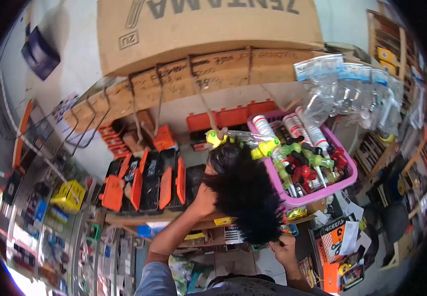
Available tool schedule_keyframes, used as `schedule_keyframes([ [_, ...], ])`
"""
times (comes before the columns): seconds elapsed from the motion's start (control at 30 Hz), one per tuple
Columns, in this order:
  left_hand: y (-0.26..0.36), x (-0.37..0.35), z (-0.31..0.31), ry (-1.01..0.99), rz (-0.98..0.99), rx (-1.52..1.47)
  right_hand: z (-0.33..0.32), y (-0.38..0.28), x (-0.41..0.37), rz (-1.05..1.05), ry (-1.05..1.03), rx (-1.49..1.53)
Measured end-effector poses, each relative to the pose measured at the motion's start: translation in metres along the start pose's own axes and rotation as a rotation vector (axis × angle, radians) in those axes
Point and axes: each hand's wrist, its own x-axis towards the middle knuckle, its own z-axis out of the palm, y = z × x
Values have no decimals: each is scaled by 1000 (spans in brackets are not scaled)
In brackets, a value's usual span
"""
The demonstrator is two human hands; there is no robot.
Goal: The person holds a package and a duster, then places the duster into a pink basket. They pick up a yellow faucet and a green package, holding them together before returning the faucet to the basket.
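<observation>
A black fluffy duster (245, 192) fills the middle of the view, in front of the shelf. My right hand (285, 248) is closed at its lower edge, seemingly on the handle, which the fluff hides. To the left of the duster my left hand (204, 200) reaches up toward the shelf. Its fingers are mostly covered by the black fluff, so their grip cannot be made out. Just above, yellow-capped items in clear wrap (265, 147) hang in front of a pink basket (317, 196). This basket holds white tubes and red and green-handled tools.
Black boxes with orange lids (137, 190) line the shelf at left. Metal hooks (133, 98) stick out from a wooden beam (174, 76) under a large cardboard box (208, 37). Clear packets (322, 89) hang at upper right. A glass cabinet (50, 232) stands at left.
</observation>
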Motion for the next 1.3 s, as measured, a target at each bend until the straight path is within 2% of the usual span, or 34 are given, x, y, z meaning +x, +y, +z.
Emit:
schedule_keyframes([
  [0.07,-2,18,3,137,-667,-971,1,5,-1,-201,49,-83],
  [0.1,-5,22,7,113,-646,-986,2,4,-3,-209,76,-100],
  [0.2,-15,16,34,-59,-356,-520,-1,5,-15,-136,79,-134],
  [0.27,-10,22,38,-145,-161,-196,-12,9,-26,15,137,-115],
  [0.3,-2,29,29,12,115,137,-15,12,-31,20,161,-97],
  [0.33,9,36,26,1,117,137,-18,13,-36,23,170,-90],
  [0.4,38,50,29,226,-686,-799,-20,-6,-40,78,147,-85],
  [0.43,60,57,22,245,-820,-1005,-26,0,-43,-12,85,-149],
  [0.47,41,44,36,220,-814,-999,-26,-3,-43,-15,108,-142],
  [0.53,-21,5,74,191,-31,-100,-28,-15,-38,-3,186,-125],
  [0.57,-21,19,81,385,-312,-734,-42,-6,-41,22,139,-187],
  [0.6,63,65,42,478,-830,-1050,-48,-1,-40,11,157,-185],
  [0.67,61,72,44,432,-907,-1108,-59,4,-39,-83,55,-277],
  [0.73,-11,49,72,269,27,-187,-50,-18,-38,-73,91,-222],
  [0.77,-33,38,80,261,26,-195,-49,-24,-38,-76,145,-209],
  [0.87,-33,66,69,-267,54,-2099,-65,-9,-45,-66,207,-239],
  [0.9,-35,79,70,-419,149,-2040,-70,-2,-48,-45,198,-274],
  [0.93,-24,78,73,-422,144,-2041,-68,-5,-50,-43,201,-271],
  [1.0,5,78,78,342,-410,-964,-68,-22,-48,-58,159,-229],
  [1.03,17,78,72,345,-410,-965,-68,-33,-47,-54,157,-243],
  [1.13,45,84,55,217,-732,-1202,-75,-12,-49,-49,262,-207],
  [1.17,37,83,60,130,-561,-1299,-79,-11,-51,-44,252,-211],
  [1.2,38,84,62,72,-512,-1410,-82,-20,-50,10,225,-164],
  [1.27,46,87,65,128,-579,-1384,-83,-22,-48,66,190,-118],
  [1.3,38,89,70,227,-255,-788,-83,-17,-46,-20,185,-177],
])
